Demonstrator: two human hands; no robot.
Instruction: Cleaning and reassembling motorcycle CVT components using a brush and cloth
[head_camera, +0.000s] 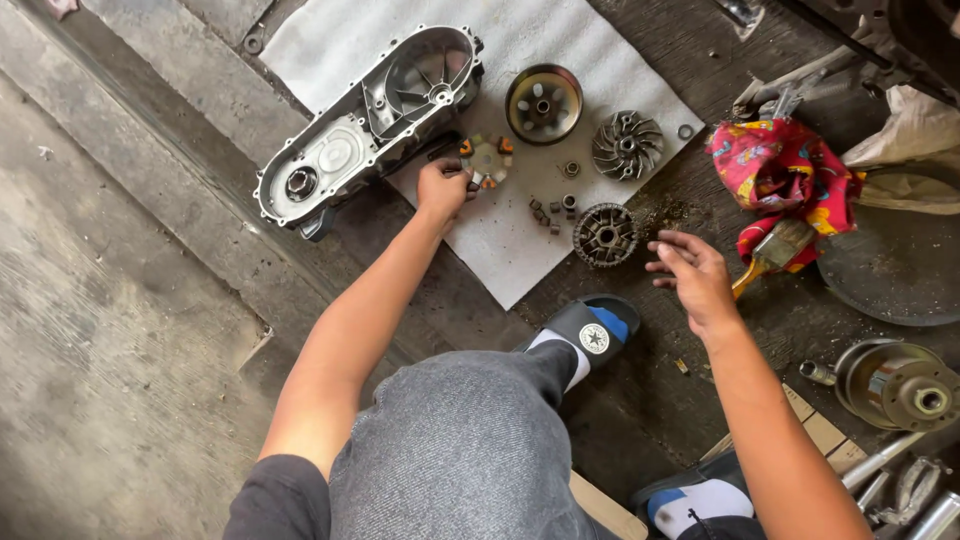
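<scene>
My left hand (443, 186) reaches out over the white foam sheet (520, 45) and its fingertips rest on a small metal plate with orange sliders (487, 160). Beside it lies a long grey engine cover (365, 125). My right hand (690, 272) hovers with fingers spread and nothing in it, just right of a ribbed round part (605, 235). Several small dark rollers (550, 212) lie between the two hands. Farther back on the sheet sit a bell-shaped drum (543, 103) and a finned pulley face (627, 145).
A red patterned rag (785, 175) and a paint brush (775, 252) lie right of the sheet, next to a dark round pan (895, 265). A clutch assembly (898, 382) and metal tools sit at the lower right. My knee and sandalled foot (590, 335) fill the foreground.
</scene>
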